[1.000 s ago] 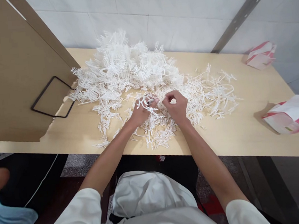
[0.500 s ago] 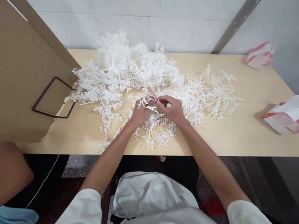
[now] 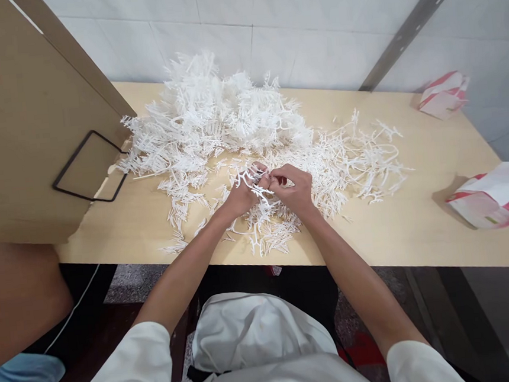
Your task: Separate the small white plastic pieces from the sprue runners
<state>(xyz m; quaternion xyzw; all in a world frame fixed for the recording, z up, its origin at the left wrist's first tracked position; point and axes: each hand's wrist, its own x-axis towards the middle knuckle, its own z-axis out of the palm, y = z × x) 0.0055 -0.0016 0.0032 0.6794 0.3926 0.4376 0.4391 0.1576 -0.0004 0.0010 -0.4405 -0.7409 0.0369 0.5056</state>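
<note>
A white, branched plastic sprue [image 3: 260, 191] is in the fingers of my left hand [image 3: 241, 199], its thin arms poking out over the knuckles. Close against it, my right hand [image 3: 296, 188] has thumb and forefinger pinched together at the sprue's right side; whatever small part lies between those fingertips is hidden. Under and around both hands lie many short, thin white sticks [image 3: 280, 236]. Behind them rises a big heap of white sprues [image 3: 230, 113] with rows of fine sticks on them. To the right, bare branched sprues [image 3: 377, 165] lie in a loose tangle.
A cardboard panel [image 3: 30, 127] with a black wire loop [image 3: 60, 187] stands on the left of the wooden table [image 3: 418, 224]. Two red-and-white paper boxes [image 3: 444, 96] sit at the right. A tiled wall runs behind. Another person's arm [image 3: 23, 300] shows at lower left.
The sprue in my left hand has turned slightly and its arms sit a little lower. My right fingers have shifted slightly. At left, the other person's arm has moved to the right.
</note>
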